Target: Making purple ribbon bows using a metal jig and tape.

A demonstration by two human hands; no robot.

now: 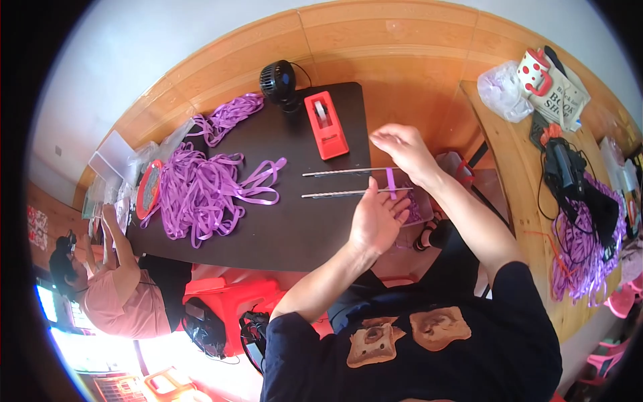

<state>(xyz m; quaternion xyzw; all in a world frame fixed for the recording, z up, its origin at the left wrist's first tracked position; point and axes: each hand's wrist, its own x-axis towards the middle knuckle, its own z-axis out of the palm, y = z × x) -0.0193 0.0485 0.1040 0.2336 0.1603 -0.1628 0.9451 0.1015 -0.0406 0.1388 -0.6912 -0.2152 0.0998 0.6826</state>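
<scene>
Two thin rods, a far one [341, 172] and a near one [338, 195], lie parallel and jut past the right edge of the dark table. A short purple ribbon strip [391, 184] spans both rods near their outer ends. My left hand [380, 220] is palm up at the near rod, its fingers loosely apart beside the strip's near end. Beyond the far rod, my right hand [405, 151] is raised with its fingertips drawn together. Anything pinched there is too small to make out. A big heap of purple ribbon [194, 191] covers the table's left part.
A red tape dispenser [327, 127] and a black fan [278, 82] stand at the back of the dark table [288, 231]. On the right, a wooden table [529, 221] bears more ribbon, a bag and a spotted cup. Another person [124, 295] sits at far left, near red stools [231, 301].
</scene>
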